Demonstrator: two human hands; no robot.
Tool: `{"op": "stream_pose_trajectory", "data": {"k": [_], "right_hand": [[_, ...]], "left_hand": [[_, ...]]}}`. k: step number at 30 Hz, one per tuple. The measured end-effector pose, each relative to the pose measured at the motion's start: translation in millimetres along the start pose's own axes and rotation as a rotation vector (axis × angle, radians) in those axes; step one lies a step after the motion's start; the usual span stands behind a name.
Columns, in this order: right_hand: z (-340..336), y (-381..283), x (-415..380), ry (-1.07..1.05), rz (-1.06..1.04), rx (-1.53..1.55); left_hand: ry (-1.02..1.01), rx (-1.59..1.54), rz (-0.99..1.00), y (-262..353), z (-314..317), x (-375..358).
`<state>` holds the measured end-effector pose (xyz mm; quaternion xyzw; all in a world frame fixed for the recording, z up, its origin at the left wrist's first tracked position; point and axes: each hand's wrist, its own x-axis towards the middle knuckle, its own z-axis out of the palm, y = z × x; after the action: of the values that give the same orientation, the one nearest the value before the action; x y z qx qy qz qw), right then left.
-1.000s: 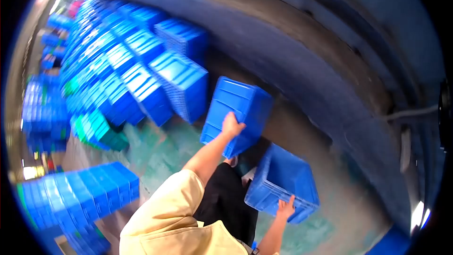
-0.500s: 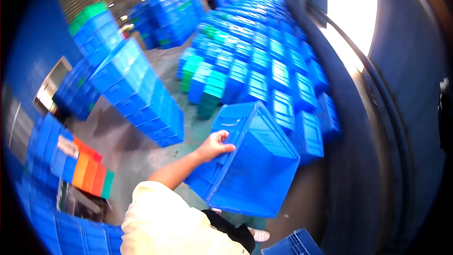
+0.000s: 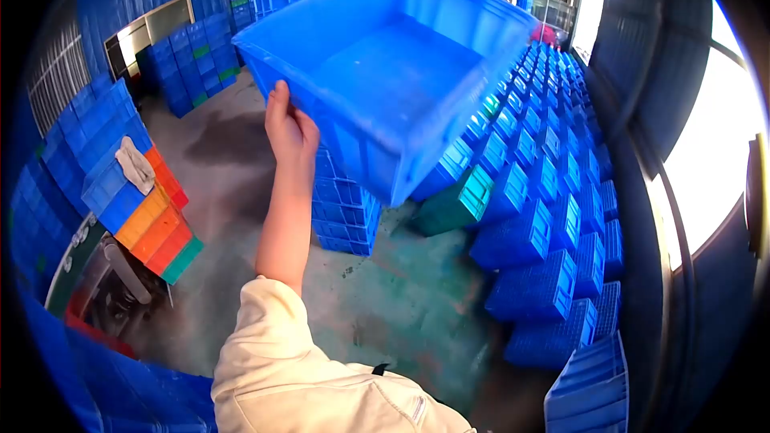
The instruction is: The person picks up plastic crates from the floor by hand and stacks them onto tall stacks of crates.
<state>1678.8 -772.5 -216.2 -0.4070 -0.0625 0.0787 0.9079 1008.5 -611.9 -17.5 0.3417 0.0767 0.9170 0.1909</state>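
Your left hand (image 3: 290, 130) is clamped on the near rim of the blue crate (image 3: 393, 64), fingers wrapped over the edge, holding it raised and tilted so its open inside faces you. Your right hand is out of sight. Just below the crate stands a stack of blue crates (image 3: 345, 212); rows of blue crates (image 3: 553, 192) run far right. An orange crate (image 3: 152, 228) sits left, with a cloth (image 3: 135, 163) on a stack beside it.
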Motion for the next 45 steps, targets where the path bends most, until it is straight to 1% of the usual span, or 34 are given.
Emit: {"op": "stream_pose_trajectory", "data": {"k": [2,3,4,5,6,7,8,9,10,11,12,13,15,17,19,21,22,23,24,25,26,27,29,31,34,35,37,40,41,42,44,45], "right_hand": [[2.9,23.9,10.3,-0.016,-0.064,0.135],[-0.8,40.0,21.1,-0.184,0.011,0.285],[3.8,55.6,25.7,-0.276,0.041,0.277],[18.8,76.7,30.0,-0.325,0.002,0.211],[31.5,102.6,39.0,-0.374,-0.065,0.144],[44.4,135.0,54.1,-0.436,-0.176,0.072],[45.4,184.9,94.4,-0.507,-0.417,-0.028],[85.6,160.9,42.6,-0.496,-0.152,0.065],[131.8,143.3,-13.2,-0.491,0.054,0.148],[165.7,141.2,-47.0,-0.499,0.169,0.186],[192.3,144.7,-70.8,-0.507,0.248,0.21],[215.9,159.7,-82.8,-0.531,0.257,0.202],[259.7,191.7,-108.8,-0.59,0.292,0.187],[307.2,219.0,-137.1,-0.61,0.326,0.204],[349.9,244.6,-158.6,-0.626,0.352,0.216],[384.5,260.1,-176.1,-0.677,0.38,0.258],[404.2,263.8,-186.2,-0.667,0.386,0.26],[425.6,262.9,-201.1,-0.685,0.386,0.252],[445.8,259.1,-219.6,-0.686,0.382,0.294],[464.0,254.7,-234.5,-0.687,0.378,0.339],[479.8,248.7,-246.6,-0.798,0.366,0.416],[491.6,243.1,-255.4,-0.808,0.361,0.415],[513.2,227.0,-274.6,-0.969,0.334,0.599],[536.7,197.3,-306.4,-0.976,0.303,0.668],[574.7,155.4,-351.2,-1.143,0.262,0.834],[588.1,139.4,-373.1,-1.192,0.3,0.902],[621.9,129.6,-395.5,-1.45,0.204,1.001],[667.0,86.8,-507.1,-1.762,0.32,1.242],[672.9,65.3,-568.2,-1.512,0.088,1.02],[683.7,52.4,-612.0,-1.248,-0.117,0.802],[714.6,51.4,-654.1,-1.47,-0.1,0.914],[720.7,47.3,-691.5,-1.38,-0.032,0.891]], "left_hand": [[0.035,-0.134,-0.031,2.2,-19.5,53.1],[0.049,-0.133,-0.031,-6.0,-44.2,86.8],[0.018,-0.163,-0.018,-19.8,-79.0,122.6],[-0.012,-0.187,-0.009,-29.4,-105.9,143.1],[0.064,-0.132,0.022,-35.0,-97.3,145.1],[0.14,-0.081,0.054,-39.1,-80.4,149.7],[0.12,-0.043,0.061,-44.9,-81.8,163.5],[0.082,0.025,0.078,-51.9,-90.1,182.1],[0.039,0.103,0.13,-55.8,-100.5,198.4],[0.061,0.141,0.134,-57.1,-111.2,215.0],[0.109,0.118,0.205,-58.4,-106.8,226.8],[0.176,0.1,0.232,-57.2,-119.1,247.4],[0.17,0.085,0.217,-54.6,-120.6,272.1],[0.217,0.127,0.153,-57.0,-158.5,309.8],[0.164,0.071,0.171,-61.3,-177.5,327.5],[0.071,0.059,0.144,-61.8,-193.6,343.4],[0.073,0.067,0.134,-63.8,-202.5,353.6],[0.077,0.071,0.126,-66.3,-208.6,365.3],[0.015,0.052,0.155,-73.3,-214.2,373.7],[0.036,0.028,0.148,-78.5,-224.4,384.5],[0.041,0.018,0.132,-84.4,-230.9,393.4],[0.041,0.005,0.114,-91.2,-236.1,401.1],[0.128,0.03,0.096,-104.3,-247.8,422.3],[0.169,0.027,0.059,-114.3,-247.6,431.8],[0.121,-0.039,0.056,-125.9,-246.3,437.7],[0.102,-0.031,0.051,-129.3,-253.2,441.1],[0.114,-0.055,0.019,-129.4,-254.5,434.8],[0.065,-0.066,-0.003,-128.6,-264.6,433.0],[0.064,-0.067,0.005,-128.3,-264.1,431.2],[0.08,-0.067,-0.017,-125.2,-262.0,427.5],[0.083,-0.08,-0.018,-121.4,-259.9,424.3],[0.072,-0.096,-0.001,-122.8,-261.2,424.5]]}}
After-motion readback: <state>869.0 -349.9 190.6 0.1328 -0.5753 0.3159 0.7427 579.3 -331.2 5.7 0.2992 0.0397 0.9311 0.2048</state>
